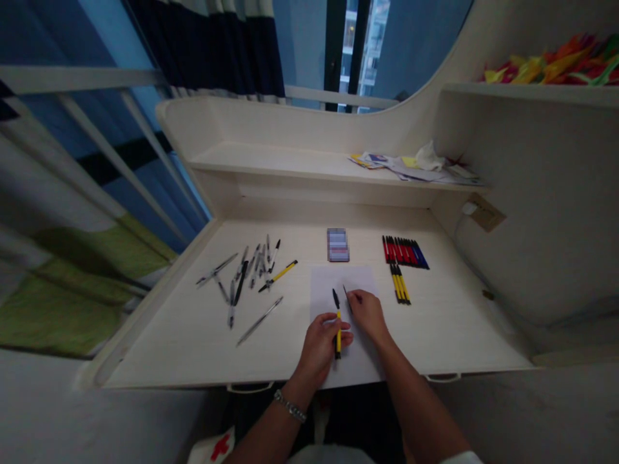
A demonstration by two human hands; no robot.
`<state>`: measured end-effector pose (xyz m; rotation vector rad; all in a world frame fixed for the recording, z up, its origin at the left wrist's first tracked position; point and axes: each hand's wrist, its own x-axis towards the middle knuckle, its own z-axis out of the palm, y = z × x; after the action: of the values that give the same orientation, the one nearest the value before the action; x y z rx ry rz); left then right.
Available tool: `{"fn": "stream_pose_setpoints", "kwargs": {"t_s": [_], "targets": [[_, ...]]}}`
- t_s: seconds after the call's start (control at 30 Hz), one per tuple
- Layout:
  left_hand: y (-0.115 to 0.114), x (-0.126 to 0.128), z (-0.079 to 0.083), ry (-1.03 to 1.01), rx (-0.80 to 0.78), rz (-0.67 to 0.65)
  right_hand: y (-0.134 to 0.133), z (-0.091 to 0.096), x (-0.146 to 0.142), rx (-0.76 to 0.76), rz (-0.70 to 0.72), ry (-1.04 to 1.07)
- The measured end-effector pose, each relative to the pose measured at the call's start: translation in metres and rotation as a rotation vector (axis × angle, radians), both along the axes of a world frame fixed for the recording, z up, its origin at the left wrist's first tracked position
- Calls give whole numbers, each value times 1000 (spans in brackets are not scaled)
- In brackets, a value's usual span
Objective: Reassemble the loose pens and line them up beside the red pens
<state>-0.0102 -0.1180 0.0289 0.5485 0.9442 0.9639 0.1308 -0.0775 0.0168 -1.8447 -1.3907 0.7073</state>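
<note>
The left hand (322,338) has its thumb and fingers wrapped around a yellow-and-black pen (338,335), over a paper sheet (319,283); the right hand (368,314) pinches a slim dark piece (347,298), too small to identify. A loose pinch could drop that piece, and a knock between the hands could tilt the pen. The pen shows a yellow barrel with black ends. Rightward lie yellow pens (400,283) and a red-and-blue row (405,251); leftward, scattered pens (240,282).

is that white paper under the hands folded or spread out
Spread out: the paper lies flat on the desk beneath the left hand and right hand, no fold visible.
</note>
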Motion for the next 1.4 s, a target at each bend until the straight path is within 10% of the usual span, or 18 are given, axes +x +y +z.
{"fn": "stream_pose_setpoints", "kwargs": {"t_s": [0.2, 0.43, 0.67, 1.03, 1.4], "targets": [[2, 7, 8, 80, 12, -5, -25, -4, -12, -121, 60, 841], [2, 10, 14, 152, 61, -26, -32, 3, -11, -181, 11, 1044], [2, 7, 5, 224, 111, -107, -22, -4, 1, -139, 62, 845], [0, 3, 3, 181, 102, -100, 17, -4, 18, -97, 82, -334], [11, 6, 4, 123, 151, 3, -38, 16, 5, 143, 99, 166]]}}
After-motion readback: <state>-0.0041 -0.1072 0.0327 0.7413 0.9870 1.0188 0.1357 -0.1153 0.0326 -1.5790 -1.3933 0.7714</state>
